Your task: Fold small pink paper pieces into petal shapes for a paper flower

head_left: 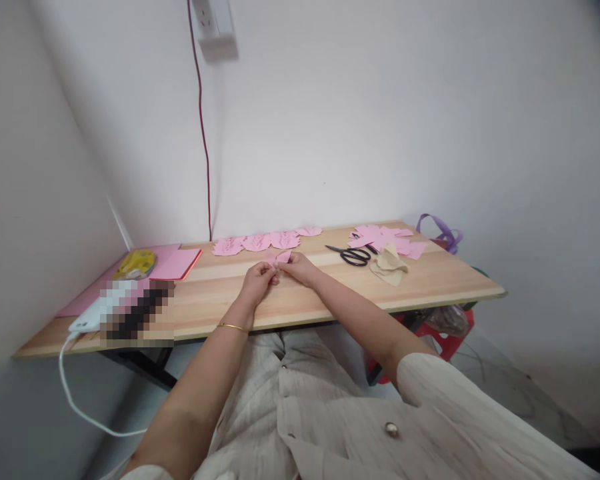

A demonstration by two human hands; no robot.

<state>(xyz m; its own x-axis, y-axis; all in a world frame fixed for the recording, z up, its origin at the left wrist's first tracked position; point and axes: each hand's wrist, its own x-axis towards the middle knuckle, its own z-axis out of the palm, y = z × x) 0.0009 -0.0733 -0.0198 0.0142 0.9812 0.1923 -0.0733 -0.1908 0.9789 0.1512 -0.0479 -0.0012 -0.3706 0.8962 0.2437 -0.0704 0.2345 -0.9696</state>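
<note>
A small piece of pink paper is pinched between both hands, just above the middle of the wooden table. My left hand grips its lower left part with thumb and fingers together. On its right side, my right hand is closed on the same paper. Behind the hands, a row of cut pink paper shapes with jagged edges lies near the wall. Black-handled scissors rest to the right, blades pointing left.
Pink paper scraps and a crumpled beige tissue lie at the right. To the left are stacked coloured paper, a yellow packet and a white phone-like device with a cable. A purple strap hangs beyond the table's right edge.
</note>
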